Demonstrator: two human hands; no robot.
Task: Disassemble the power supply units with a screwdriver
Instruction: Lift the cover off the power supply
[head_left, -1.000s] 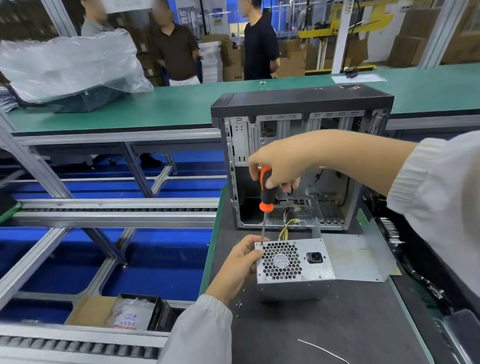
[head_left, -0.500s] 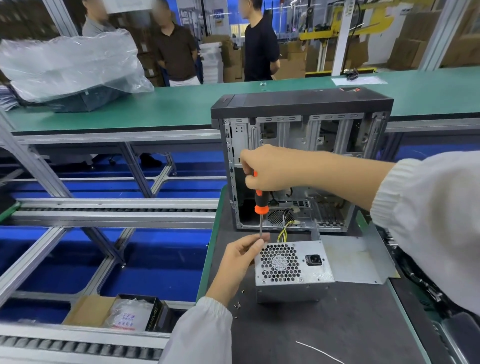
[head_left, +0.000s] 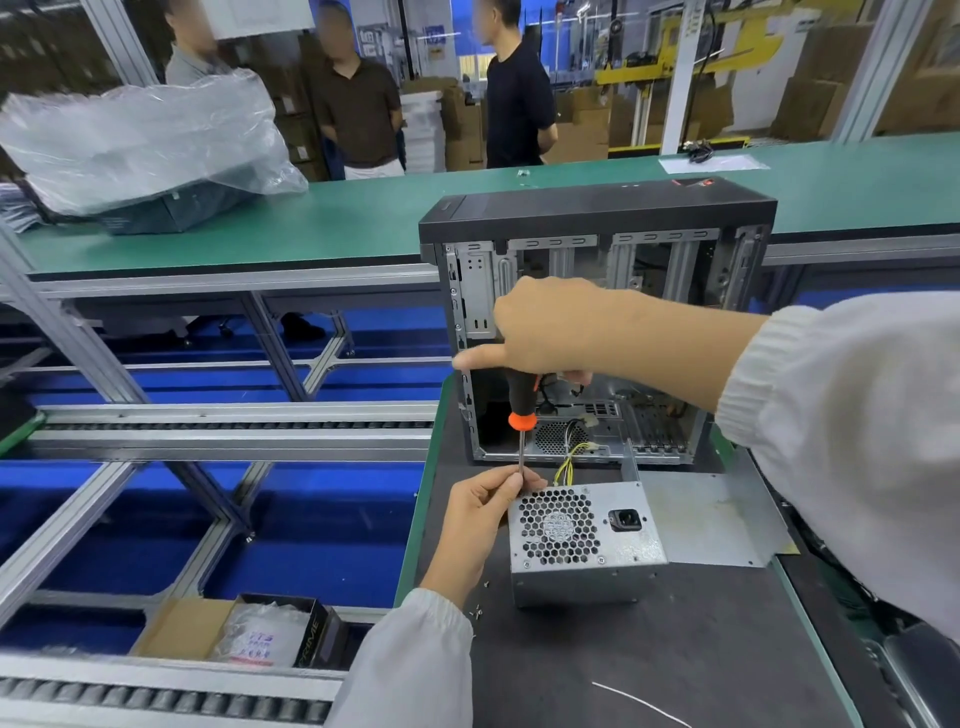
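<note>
**Screwdriver lined up on the power supply's top corner**

So the power supply (head_left: 584, 540) is sitting on the dark mat (head_left: 675, 649), fan grille and power socket facing the camera, right in front of the open computer case (head_left: 597, 332). A flat metal plate (head_left: 711, 519) lies just beside it on the right, touching or nearly so, can't quite tell. Yellow wires (head_left: 569, 462) show at the foot of the case, just behind the unit.

The right hand (head_left: 550, 327) is curled over the top of the screwdriver (head_left: 521, 415), gripping the black and orange handle with the thumb sticking out to the left. The tool stands pretty much upright, shaft pointing down at the unit's upper left corner. The left hand (head_left: 483, 512) is pinching the thin shaft low down near the tip, thumb and fingertips closed round it, right up against that corner. The tip itself is hidden behind the fingers.

A few tiny screws (head_left: 475, 610) are scattered on the mat near the left wrist, and a white wire (head_left: 639, 701) lies closer to the camera. Down left there's a cardboard box (head_left: 182, 629) with a plastic bag in it.
</note>
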